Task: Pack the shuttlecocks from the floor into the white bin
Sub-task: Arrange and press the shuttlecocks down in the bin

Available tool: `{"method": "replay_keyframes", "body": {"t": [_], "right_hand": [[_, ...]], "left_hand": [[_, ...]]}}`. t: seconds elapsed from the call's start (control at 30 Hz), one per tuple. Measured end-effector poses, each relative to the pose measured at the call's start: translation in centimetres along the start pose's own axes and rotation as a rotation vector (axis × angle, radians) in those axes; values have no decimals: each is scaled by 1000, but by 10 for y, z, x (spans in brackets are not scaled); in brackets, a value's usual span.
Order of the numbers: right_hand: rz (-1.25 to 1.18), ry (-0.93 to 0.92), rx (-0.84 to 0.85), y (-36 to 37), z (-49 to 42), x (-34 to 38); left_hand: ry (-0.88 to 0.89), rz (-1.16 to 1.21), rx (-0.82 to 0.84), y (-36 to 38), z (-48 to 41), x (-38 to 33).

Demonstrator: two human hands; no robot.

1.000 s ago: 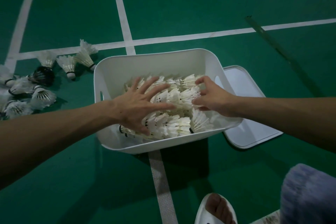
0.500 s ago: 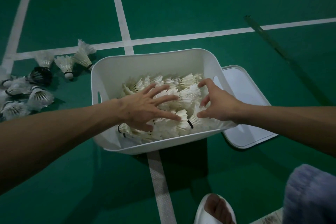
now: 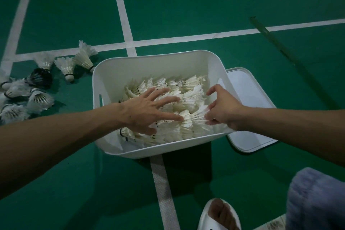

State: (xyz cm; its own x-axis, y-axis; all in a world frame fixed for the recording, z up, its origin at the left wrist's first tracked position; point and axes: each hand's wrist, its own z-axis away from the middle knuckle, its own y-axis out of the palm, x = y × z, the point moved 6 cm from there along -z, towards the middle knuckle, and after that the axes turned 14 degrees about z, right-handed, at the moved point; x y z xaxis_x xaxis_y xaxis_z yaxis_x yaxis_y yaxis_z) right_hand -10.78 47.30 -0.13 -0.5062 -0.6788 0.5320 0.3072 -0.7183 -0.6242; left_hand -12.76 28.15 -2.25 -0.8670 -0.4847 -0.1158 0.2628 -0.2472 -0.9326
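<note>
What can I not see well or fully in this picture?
Head view:
- Shuttlecocks in the white bin: many hidden under the left hand.
- Floor shuttlecocks: cut off by the left edge.
- Right hand: its grip is hidden by its own back.
- Grey cloth: blurred, cut off at the corner.

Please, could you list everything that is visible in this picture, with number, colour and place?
white bin: one, white, centre of floor.
shuttlecocks in the bin: many, white, heaped inside.
loose shuttlecocks: about nine, white, one dark, floor left of the bin.
lid: one, white, flat on floor at the bin's right.
floor: green, white lines.
sandal: one, white, worn, bottom edge.
fabric: one, blue-grey, bottom right corner.
left hand: one, spread flat on the heap.
right hand: one, curled fingers at feathers, grip unclear.
</note>
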Motion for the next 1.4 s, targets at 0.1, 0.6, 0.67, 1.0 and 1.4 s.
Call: {"method": "replay_keyframes", "body": {"t": [0.1,0.6,0.67,1.0,1.4], "right_hand": [[-66,-13,97,13,-1,3],[6,-129,29,21,-5,13],[18,-127,43,23,-7,12],[102,-156,27,27,-15,14],[339,-284,154,4,4,20]], "left_hand": [[-13,11,11,-1,-1,-1],[-28,17,0,1,-3,1],[-26,17,0,1,-3,1],[-30,25,2,3,-6,3],[-47,43,39,-2,2,1]]}}
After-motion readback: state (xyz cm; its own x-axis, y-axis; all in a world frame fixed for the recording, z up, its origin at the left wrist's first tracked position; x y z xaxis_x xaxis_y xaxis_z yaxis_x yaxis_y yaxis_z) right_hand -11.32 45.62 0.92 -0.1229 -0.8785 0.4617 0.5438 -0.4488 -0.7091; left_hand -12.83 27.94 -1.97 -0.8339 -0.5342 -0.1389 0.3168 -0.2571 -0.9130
